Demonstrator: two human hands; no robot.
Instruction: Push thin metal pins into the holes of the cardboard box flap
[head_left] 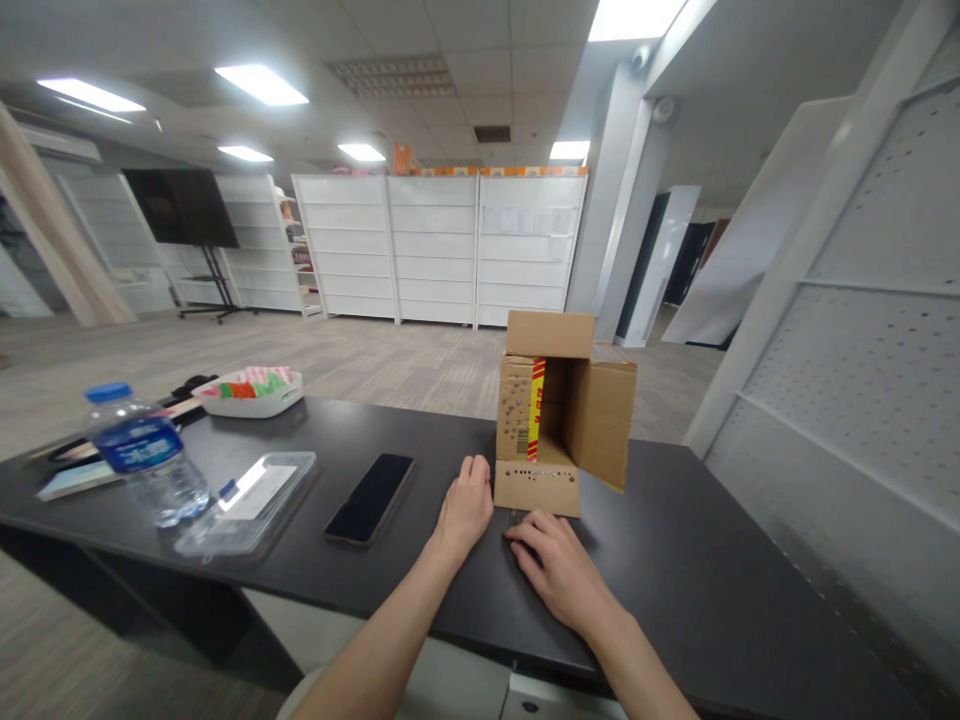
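Slightly right of centre, low in the frame, a small metal fork on the dark tabletop, under the bent fingers of the right hand; cannot tell whether gripped. Just above, an open cardboard box, flaps spread. Near its left edge, the left hand, fingers curled, grip hidden, holding or not impossible to tell. Toward the left of the frame, a smartphone, clear plastic case, water bottle.

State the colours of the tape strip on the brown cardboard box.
The tape strip is yellow and red: head view.
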